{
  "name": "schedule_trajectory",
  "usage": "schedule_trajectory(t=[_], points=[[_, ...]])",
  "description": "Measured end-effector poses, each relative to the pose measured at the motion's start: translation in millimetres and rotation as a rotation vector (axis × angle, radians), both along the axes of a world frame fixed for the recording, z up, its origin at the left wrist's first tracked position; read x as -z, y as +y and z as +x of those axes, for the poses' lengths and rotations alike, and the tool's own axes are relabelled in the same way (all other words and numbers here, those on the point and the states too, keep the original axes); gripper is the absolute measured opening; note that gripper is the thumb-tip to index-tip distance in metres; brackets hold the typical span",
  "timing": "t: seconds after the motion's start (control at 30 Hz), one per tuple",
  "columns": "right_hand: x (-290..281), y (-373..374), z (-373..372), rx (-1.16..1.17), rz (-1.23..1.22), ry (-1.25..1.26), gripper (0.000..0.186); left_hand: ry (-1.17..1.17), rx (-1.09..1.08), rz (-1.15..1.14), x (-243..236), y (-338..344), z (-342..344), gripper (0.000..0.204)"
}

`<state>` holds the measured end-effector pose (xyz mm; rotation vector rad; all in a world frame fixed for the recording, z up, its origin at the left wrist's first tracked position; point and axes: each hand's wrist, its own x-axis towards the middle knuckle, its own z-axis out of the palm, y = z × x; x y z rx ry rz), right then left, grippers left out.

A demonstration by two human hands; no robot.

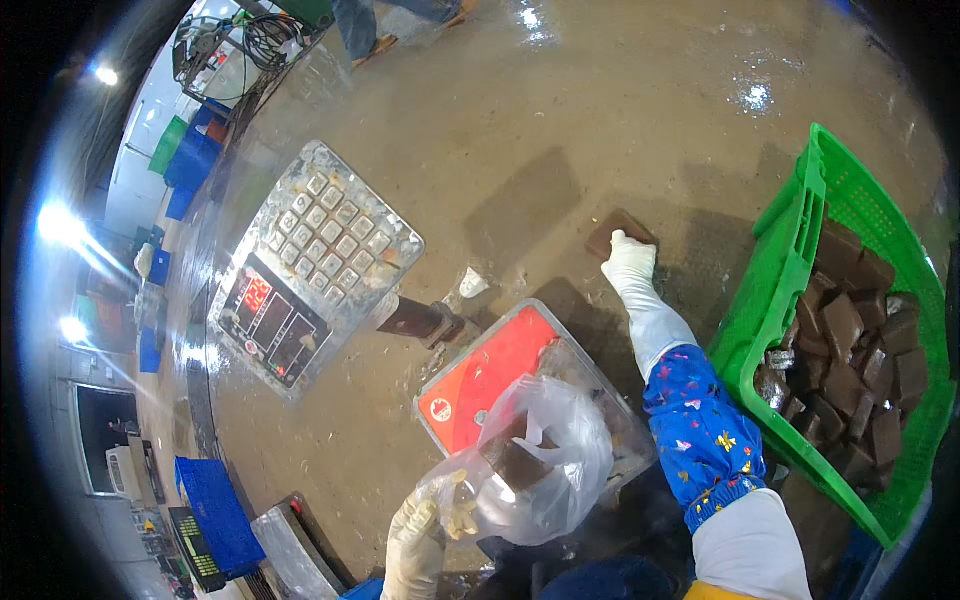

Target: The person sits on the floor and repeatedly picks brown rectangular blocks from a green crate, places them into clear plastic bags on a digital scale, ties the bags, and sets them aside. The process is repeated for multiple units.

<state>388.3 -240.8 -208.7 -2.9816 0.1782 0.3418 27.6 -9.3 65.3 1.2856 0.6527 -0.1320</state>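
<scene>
My right hand [628,258], in a white glove below a blue patterned sleeve, closes on a flat brown block [608,233] lying on the wet tabletop beyond the scale. My left hand [422,530], in a pale glove, grips a translucent plastic bag [560,500] at the lower middle. A brown piece [518,460] shows inside the bag, which rests over the red and steel scale platform [478,360]. The scale's keypad display [320,240] stands to the left. A green crate [750,330] at the right holds several brown blocks [850,320].
The wet table [500,120] spans the middle. At its left edge are a blue crate [215,515], a metal tray [295,550] and another dark scale [195,550]. Cables [265,50] hang at the upper left. Another person's legs [355,25] show at the top. More bins [185,160] stand farther left.
</scene>
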Motion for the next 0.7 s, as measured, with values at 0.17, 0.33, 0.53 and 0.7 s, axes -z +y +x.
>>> schedule_trajectory(t=[0.17,0.33,0.53,0.7], points=[[-50,6,-65,0.404,1.430,0.175,0.051,-0.037,-0.023,0.017,-3,4,-5,0.075],[-155,-17,-193,0.036,2.090,0.086,0.051,-0.166,0.007,-0.107,-11,-5,-1,0.092],[-186,-28,-285,-0.827,1.108,-0.275,0.041,-0.224,0.031,0.084,-25,-16,1,0.076],[-121,-143,-324,0.005,0.530,0.047,0.034,-0.031,0.108,0.093,-2,-12,-5,0.053]])
